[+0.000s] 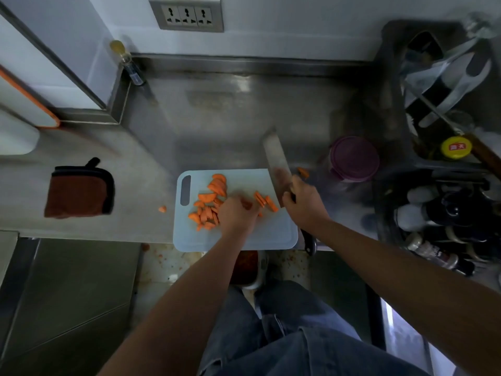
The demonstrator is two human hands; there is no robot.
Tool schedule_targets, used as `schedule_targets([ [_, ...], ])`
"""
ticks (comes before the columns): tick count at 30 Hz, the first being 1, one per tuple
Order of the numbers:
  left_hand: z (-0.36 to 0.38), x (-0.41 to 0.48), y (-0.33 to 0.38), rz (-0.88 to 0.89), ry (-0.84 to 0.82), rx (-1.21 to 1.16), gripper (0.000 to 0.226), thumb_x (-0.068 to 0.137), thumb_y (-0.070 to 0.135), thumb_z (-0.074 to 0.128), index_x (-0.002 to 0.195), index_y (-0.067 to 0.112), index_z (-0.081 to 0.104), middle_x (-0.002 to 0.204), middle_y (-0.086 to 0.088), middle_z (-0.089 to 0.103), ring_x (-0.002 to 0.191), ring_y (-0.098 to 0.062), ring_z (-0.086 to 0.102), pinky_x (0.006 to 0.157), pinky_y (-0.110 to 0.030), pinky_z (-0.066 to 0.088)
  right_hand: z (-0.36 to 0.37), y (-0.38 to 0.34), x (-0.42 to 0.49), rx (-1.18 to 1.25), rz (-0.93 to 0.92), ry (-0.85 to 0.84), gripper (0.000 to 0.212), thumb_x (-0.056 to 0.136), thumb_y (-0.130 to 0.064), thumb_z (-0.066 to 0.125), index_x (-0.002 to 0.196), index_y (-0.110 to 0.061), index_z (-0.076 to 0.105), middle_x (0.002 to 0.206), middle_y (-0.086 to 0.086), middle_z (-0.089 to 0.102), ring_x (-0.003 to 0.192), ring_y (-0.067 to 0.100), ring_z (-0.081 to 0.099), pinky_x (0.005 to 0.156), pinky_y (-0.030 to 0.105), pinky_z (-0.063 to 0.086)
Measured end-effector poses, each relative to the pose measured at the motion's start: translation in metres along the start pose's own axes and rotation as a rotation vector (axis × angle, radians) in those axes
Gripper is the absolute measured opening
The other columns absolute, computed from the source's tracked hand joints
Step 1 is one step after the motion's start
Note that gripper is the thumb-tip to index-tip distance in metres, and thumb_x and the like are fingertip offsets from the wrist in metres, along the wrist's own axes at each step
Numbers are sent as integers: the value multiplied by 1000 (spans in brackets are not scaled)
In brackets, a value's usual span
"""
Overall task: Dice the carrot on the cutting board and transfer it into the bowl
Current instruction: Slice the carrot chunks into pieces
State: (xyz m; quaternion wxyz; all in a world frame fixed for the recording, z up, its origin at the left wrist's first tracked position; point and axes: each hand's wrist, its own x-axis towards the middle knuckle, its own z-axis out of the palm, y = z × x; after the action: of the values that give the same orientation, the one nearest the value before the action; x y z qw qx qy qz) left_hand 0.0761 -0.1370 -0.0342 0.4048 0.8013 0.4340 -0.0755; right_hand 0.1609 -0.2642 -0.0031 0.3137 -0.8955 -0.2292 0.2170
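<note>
The person's jeans-clad legs [284, 335] are standing at the steel counter [217, 118], both bare forearms reaching forward over it. The pale blue cutting board [271, 234] is lying at the counter's near edge, slightly overhanging it. The left hand [238, 213] is resting on the board's middle, its fingers curling down over the carrot pieces [208, 210], most of which are lying heaped to its left, with a few sticks just right of it. The right hand [303, 202] is wrapping tightly around the handle of a cleaver [276, 164] and holding the blurred blade above the board's far right corner, pointing away. One stray carrot bit [162, 209] is sitting on the counter left of the board, and another [303, 172] is lying just right of the blade. Farther left a brown pot holder [78, 194] is lying flat. A purple-lidded container [353, 158] is standing beyond the right hand. A triple wall socket [186, 14] is sitting above the counter's back edge.
</note>
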Motion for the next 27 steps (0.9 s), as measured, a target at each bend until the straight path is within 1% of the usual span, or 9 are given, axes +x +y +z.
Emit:
schedule_targets([
  [2,-4,-1,-1,175,7,131,12,85,22,66,96,16,66,93,1,68,87,-17,64,74,-30,49,-2,3,-2,13,39,10,47,92,-4,45,75,-40,20,58,1,38,50,14,36,47,32,29],
  [4,-4,2,-3,393,15,303,38,82,11,67,119,17,57,121,-4,56,109,-21,55,87,-31,47,-2,8,-4,20,73,6,39,91,-5,46,76,-36,29,60,2,39,52,14,37,50,36,31],
  [6,-3,6,0,585,-77,462,63,80,4,67,136,22,46,141,-3,38,130,-23,38,105,-33,39,-1,13,-8,24,88,3,17,91,-5,46,81,-17,40,60,2,39,52,14,36,51,37,32],
  [8,-1,11,3,704,-166,591,66,82,5,65,141,25,43,151,-3,29,139,-25,26,113,-38,31,-1,17,-10,13,95,7,10,91,-5,46,83,-9,41,61,3,41,52,14,37,50,34,31],
  [10,1,15,6,778,-193,681,50,87,10,60,134,25,51,147,-4,34,136,-26,29,112,-37,30,1,21,-11,7,117,10,10,90,-7,47,82,-7,42,63,6,44,53,15,39,50,35,32],
  [13,1,17,3,749,-154,676,41,91,15,57,131,21,54,139,-6,39,127,-25,36,108,-35,34,1,24,-12,9,142,-6,7,90,-8,47,84,-4,44,67,12,50,55,17,42,52,41,37],
  [19,1,11,-3,511,-72,542,52,91,17,61,141,18,45,137,-8,40,129,-26,39,110,-34,34,6,16,-13,-73,80,-80,2,92,-9,45,91,-7,46,71,15,57,60,26,53,57,47,47],
  [23,-2,8,-11,440,-1,444,68,83,19,71,143,18,38,137,-9,37,123,-25,42,106,-35,38,11,12,-15,-160,68,-83,6,93,-10,43,87,-11,40,63,4,45,57,24,50,51,40,43],
  [27,-4,9,-16,305,52,322,52,81,12,72,128,12,49,130,-10,40,113,-26,50,98,-35,44,14,13,-20,-210,80,-84,3,93,-10,43,96,-11,42,64,1,44,59,23,50,52,37,44],
])
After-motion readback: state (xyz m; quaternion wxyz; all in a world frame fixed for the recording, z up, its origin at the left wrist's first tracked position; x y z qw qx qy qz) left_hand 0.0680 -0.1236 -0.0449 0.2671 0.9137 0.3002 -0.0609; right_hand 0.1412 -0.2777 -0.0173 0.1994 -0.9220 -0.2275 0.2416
